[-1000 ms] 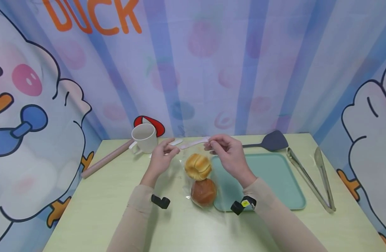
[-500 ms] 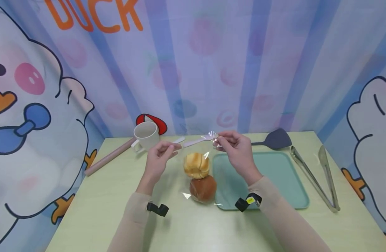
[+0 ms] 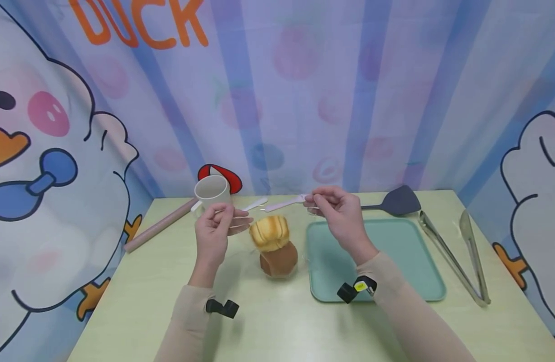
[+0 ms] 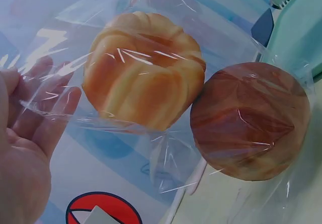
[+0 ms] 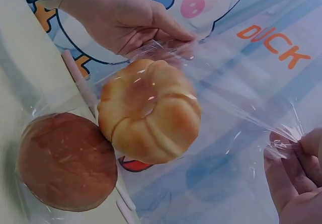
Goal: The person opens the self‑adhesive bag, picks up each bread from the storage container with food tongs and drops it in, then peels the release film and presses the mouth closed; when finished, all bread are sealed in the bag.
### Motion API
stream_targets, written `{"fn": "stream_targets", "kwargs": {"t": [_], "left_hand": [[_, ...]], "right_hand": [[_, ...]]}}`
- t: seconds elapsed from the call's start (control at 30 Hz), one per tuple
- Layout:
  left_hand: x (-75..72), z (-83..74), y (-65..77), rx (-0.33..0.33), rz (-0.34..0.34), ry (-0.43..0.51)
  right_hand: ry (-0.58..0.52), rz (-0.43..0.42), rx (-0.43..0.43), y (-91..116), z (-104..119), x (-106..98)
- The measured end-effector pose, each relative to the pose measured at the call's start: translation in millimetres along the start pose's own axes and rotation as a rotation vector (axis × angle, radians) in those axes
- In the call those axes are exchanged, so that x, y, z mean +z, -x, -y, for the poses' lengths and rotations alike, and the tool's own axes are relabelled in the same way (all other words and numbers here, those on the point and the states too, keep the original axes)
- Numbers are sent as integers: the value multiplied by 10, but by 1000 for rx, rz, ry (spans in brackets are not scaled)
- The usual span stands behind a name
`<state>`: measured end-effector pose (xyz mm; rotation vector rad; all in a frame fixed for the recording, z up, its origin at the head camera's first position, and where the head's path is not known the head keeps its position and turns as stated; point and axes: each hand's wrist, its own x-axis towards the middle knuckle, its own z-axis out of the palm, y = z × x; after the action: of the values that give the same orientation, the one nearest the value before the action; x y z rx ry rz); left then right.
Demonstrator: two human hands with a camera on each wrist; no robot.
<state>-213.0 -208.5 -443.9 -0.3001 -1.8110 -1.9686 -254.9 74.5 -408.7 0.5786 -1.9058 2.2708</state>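
A clear plastic bag [image 5: 236,103] hangs between my two hands. Inside it are a golden ridged bun [image 3: 270,233] and, below that, a round brown bun [image 3: 279,260], touching each other. My left hand [image 3: 215,232] pinches the bag's top edge at the left, thumb against the fingers. At the other side, my right hand [image 3: 338,211] pinches a gathered bit of the plastic, plain in the right wrist view. Film covers part of the left fingers [image 4: 43,98] in the left wrist view. The bag's rim is hard to make out in the head view.
Behind the left hand stands a white mug [image 3: 212,190] beside a pinkish rod [image 3: 159,226]. A white utensil [image 3: 255,203] and a pale pink one [image 3: 284,203] lie at the back. Rightward are a green tray [image 3: 377,261], a dark spatula [image 3: 398,200] and metal tongs [image 3: 454,259].
My left hand has moved left and a little nearer, widening the gap between the hands. Both buns have swung left and slightly up with the bag. The right hand moved slightly right earlier.
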Motion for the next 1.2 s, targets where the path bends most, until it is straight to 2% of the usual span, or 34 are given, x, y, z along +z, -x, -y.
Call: {"fn": "stream_targets", "kwargs": {"t": [0.1, 0.23, 0.3, 0.4, 0.53, 0.63, 0.8, 0.9, 1.1, 1.2], "left_hand": [[25, -4, 7, -12, -13, 28], [66, -10, 21, -38, -13, 46], [77, -12, 31, -43, -16, 46], [73, -17, 37, -47, -16, 42], [42, -36, 23, -50, 6, -18], [0, -47, 9, -44, 16, -69], [-103, -68, -27, -19, 28, -52], [-169, -96, -58, 1, 71, -29], [-284, -148, -122, 33, 230, 25], [-314, -171, -143, 35, 280, 68]], "right_hand": [[24, 14, 32, -1, -7, 11], [82, 90, 136, 4, -43, 17], [112, 114, 156, 11, -72, 21], [129, 99, 138, 16, -100, 24], [83, 81, 117, 5, -110, 8], [61, 95, 111, 3, -97, -16], [50, 146, 104, -6, -70, -69], [55, 191, 92, -19, -68, -107], [42, 261, 23, -40, -49, -174], [28, 298, -15, -47, -37, -203]]}}
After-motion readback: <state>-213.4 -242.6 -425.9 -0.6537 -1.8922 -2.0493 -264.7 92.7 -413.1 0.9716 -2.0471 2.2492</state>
